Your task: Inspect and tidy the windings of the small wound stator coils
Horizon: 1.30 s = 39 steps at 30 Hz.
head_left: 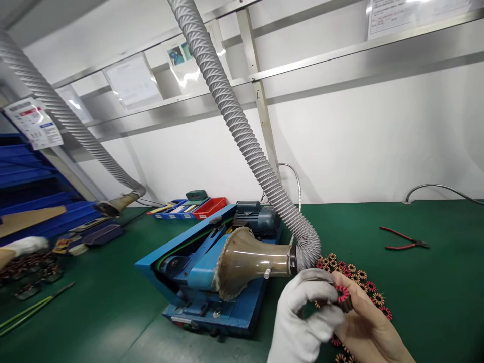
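Observation:
My left hand [302, 315], in a white glove, has its fingers curled in toward a small motor core [343, 295] with a red toothed face and a dark side. Bare, my right hand [368, 322] closes on the same core from the right, so it sits between both sets of fingertips. Around and partly beneath my hands lie many similar small cores [370, 287] with red or tan toothed faces on the green table. My hands hide some of them.
Left of my hands stands a blue belt machine [204, 269] with a brown suction funnel [249, 259] joined to a grey hose [242, 126]. Red-handled pliers [404, 239] lie at right. Green-handled tweezers [38, 307] and small bins [209, 206] are farther left.

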Each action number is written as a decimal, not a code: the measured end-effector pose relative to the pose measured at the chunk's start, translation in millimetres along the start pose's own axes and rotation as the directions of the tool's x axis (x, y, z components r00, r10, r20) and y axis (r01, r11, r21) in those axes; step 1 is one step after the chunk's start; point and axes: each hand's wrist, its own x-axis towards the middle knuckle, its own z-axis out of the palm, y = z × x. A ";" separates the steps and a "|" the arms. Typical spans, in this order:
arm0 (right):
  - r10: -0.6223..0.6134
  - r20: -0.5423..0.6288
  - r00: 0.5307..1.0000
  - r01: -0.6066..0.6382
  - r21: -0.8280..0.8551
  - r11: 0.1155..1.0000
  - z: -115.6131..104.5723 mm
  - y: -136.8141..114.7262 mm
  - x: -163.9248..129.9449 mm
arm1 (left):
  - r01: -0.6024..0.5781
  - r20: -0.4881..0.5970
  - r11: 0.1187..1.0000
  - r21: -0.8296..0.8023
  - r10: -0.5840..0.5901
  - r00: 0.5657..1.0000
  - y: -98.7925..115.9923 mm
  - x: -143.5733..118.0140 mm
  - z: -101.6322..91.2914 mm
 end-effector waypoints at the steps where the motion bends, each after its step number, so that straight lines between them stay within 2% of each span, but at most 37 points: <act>1: -0.005 -0.006 1.000 0.005 -0.010 1.000 3.0 -1.1 -0.1 | 0.022 -0.022 1.000 -0.019 -0.022 1.000 -0.1 1.9 0.0; 3: -0.010 0.006 1.000 0.010 -0.036 0.999 8.6 -3.9 0.4 | 0.082 -0.117 0.995 -0.053 -0.088 0.989 -2.6 4.5 -0.8; 7: -0.046 0.050 0.998 0.055 -0.199 0.978 13.2 -9.8 1.9 | 0.150 -0.318 0.982 -0.119 -0.180 0.931 -11.3 1.4 -9.9; 9: -0.110 0.048 0.993 0.120 -0.344 0.931 11.9 -12.1 1.0 | 0.135 -0.366 0.980 -0.143 -0.179 0.913 -11.2 -3.1 -17.8; 11: -0.188 0.032 0.982 0.176 -0.522 0.835 8.9 -13.8 -1.4 | 0.143 -0.361 0.983 -0.115 -0.175 0.916 -6.2 -7.5 -25.2; 13: -0.253 0.026 0.967 0.201 -0.687 0.699 4.8 -15.2 -4.8 | 0.180 -0.255 0.984 -0.005 -0.175 0.951 1.4 -10.4 -29.6; 15: -0.296 0.060 0.953 0.223 -0.800 0.556 0.6 -16.8 -8.1 | 0.193 -0.059 0.962 0.195 -0.185 0.981 8.3 -11.5 -29.9; 16: -0.306 0.094 0.947 0.241 -0.837 0.491 -1.0 -17.9 -9.5 | 0.178 0.048 0.937 0.301 -0.202 0.978 10.8 -11.4 -28.7; 18: -0.296 0.143 0.944 0.254 -0.890 0.379 -2.1 -20.8 -11.3 | 0.129 0.211 0.881 0.455 -0.248 0.946 13.1 -10.5 -24.9; 20: -0.243 0.132 0.961 0.206 -0.928 0.311 0.4 -24.0 -11.8 | 0.095 0.296 0.854 0.511 -0.278 0.914 12.6 -9.4 -20.9; 21: -0.216 0.111 0.970 0.175 -0.936 0.306 2.6 -25.3 -11.7 | 0.096 0.308 0.861 0.499 -0.280 0.909 11.7 -9.1 -19.4; 24: -0.167 0.035 0.985 0.099 -0.914 0.394 8.7 -26.6 -10.1 | 0.123 0.279 0.904 0.408 -0.252 0.926 9.0 -8.9 -16.6; 27: -0.137 -0.041 0.990 0.051 -0.792 0.608 8.6 -24.4 -7.0 | 0.134 0.195 0.938 0.320 -0.203 0.959 7.9 -8.6 -16.1; 29: -0.126 -0.039 0.991 0.071 -0.648 0.758 6.3 -22.9 -4.2 | 0.174 0.133 0.956 0.237 -0.209 0.969 7.0 -7.8 -17.3; 31: -0.134 -0.012 0.991 0.110 -0.497 0.861 5.0 -22.9 -1.3 | 0.229 0.049 0.966 0.117 -0.236 0.971 4.8 -6.7 -19.8; 33: -0.143 -0.019 0.990 0.124 -0.394 0.911 6.1 -24.1 1.1 | 0.252 -0.077 0.968 -0.009 -0.252 0.965 1.7 -5.2 -22.8; 35: -0.146 -0.049 0.988 0.121 -0.343 0.932 8.6 -25.2 2.5 | 0.251 -0.140 0.962 -0.107 -0.264 0.954 -0.5 -2.9 -24.4; 37: -0.140 -0.060 0.988 0.113 -0.333 0.936 10.9 -24.6 3.0 | 0.301 -0.065 0.947 -0.111 -0.309 0.949 -0.1 0.0 -22.6; 39: -0.130 -0.034 0.991 0.112 -0.334 0.936 11.7 -22.1 3.4 | 0.336 0.038 0.941 -0.030 -0.335 0.941 2.5 2.6 -17.2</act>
